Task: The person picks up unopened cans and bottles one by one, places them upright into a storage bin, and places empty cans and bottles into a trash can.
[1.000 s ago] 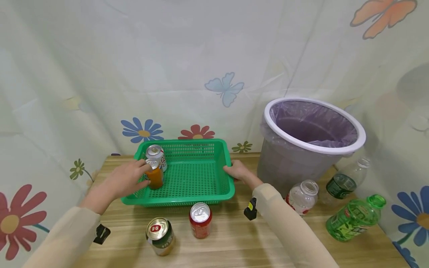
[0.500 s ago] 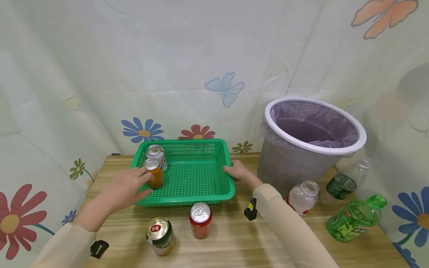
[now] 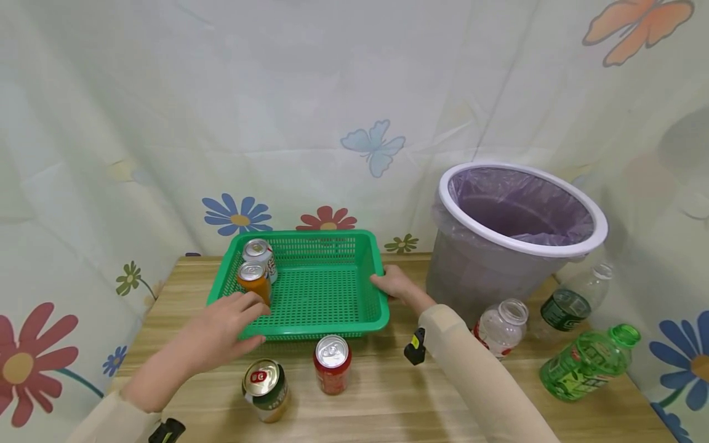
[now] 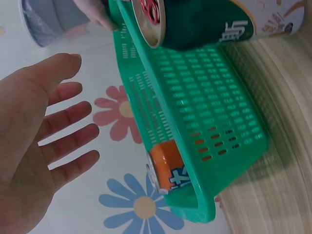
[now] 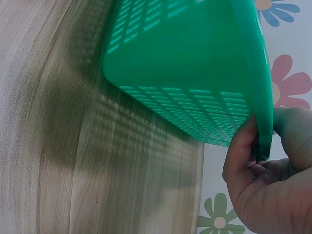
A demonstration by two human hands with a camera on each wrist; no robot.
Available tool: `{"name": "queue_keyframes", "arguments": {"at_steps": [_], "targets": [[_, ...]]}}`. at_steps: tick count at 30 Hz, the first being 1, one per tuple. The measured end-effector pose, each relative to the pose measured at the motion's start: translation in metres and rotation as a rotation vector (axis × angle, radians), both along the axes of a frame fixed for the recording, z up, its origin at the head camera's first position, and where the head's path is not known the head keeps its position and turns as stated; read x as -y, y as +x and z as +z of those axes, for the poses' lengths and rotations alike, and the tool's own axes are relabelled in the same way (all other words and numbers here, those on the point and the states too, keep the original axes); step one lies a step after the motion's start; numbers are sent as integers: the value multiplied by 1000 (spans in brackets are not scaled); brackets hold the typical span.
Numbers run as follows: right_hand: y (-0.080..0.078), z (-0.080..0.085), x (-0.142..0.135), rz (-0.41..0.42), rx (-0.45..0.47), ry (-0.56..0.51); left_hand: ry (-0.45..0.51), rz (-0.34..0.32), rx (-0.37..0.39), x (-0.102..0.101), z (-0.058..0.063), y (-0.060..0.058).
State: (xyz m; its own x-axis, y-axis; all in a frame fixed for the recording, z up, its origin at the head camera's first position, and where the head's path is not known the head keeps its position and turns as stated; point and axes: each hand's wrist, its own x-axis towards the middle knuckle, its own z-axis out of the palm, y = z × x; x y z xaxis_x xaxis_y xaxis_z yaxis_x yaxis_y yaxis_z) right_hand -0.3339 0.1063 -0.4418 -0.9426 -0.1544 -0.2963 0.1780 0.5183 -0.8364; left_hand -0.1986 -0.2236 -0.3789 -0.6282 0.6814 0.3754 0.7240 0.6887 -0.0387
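My right hand (image 3: 396, 282) grips the right rim of a green plastic basket (image 3: 316, 328); in the right wrist view, fingers curl under that rim. Over the basket's front left corner is my left hand (image 3: 221, 326), fingers spread and holding nothing, as the left wrist view confirms. Inside the basket's left end an orange soda can (image 3: 256, 284) stands in front of a white can (image 3: 259, 251). In front of the basket, a green and gold can (image 3: 266, 391) and a red can (image 3: 332, 364) stand upright on the wooden table (image 3: 388, 406).
A grey bin (image 3: 471, 271) with a purple liner and white rim stands right of the basket. Beside it are a clear jar-like bottle (image 3: 501, 326), a clear bottle with a dark green label (image 3: 566, 304) and a green bottle (image 3: 589, 360). A flowered curtain (image 3: 288, 111) hangs behind.
My left hand has let go of the orange can and drawn back toward the front, over the basket's front left corner. The orange can stays in the basket. My right hand keeps its grip.
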Motion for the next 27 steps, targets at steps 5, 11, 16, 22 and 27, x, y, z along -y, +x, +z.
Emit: {"name": "queue_keyframes", "arguments": {"at_steps": [5, 11, 16, 22, 27], "targets": [[0, 0, -1, 0, -5, 17, -15, 4, 71, -8, 1, 10], [0, 0, 0, -3, -4, 16, -29, 7, 106, -20, -1, 26], [0, 0, 0, -4, 0, 17, -48, 2, 122, -29, -5, 38], [0, 0, -1, -4, -5, 37, -60, 14, 139, -34, -14, 45], [-1, -1, 0, -3, -1, 20, -67, 26, 177, -31, -22, 50]]}}
